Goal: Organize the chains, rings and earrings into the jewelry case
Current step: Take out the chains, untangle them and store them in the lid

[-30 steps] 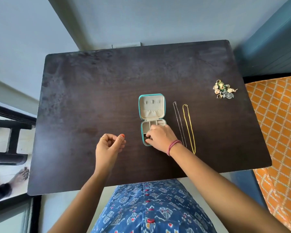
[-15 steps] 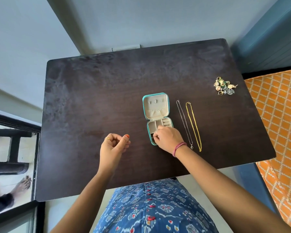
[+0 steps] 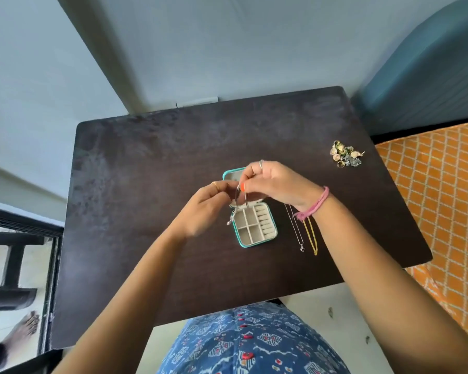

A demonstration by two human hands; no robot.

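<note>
Head view: both hands raised above the open jewelry case (image 3: 254, 228) on the dark table (image 3: 146, 184). Left hand (image 3: 205, 209) and right hand (image 3: 276, 184) pinching the top of a thin silver chain (image 3: 236, 203) between fingertips, close together. Chain hanging doubled, long axis near vertical, small pendant end (image 3: 229, 222) dangling just left of the case's tray. Case lying with lid toward the far edge, mostly hidden behind the hands; tray showing square compartments and ring rolls on its right side. To the right, a silver necklace (image 3: 297, 233) and a gold chain (image 3: 312, 238) stretched side by side, running near to far. Farther right, a cluster of earrings and rings (image 3: 344, 157).
</note>
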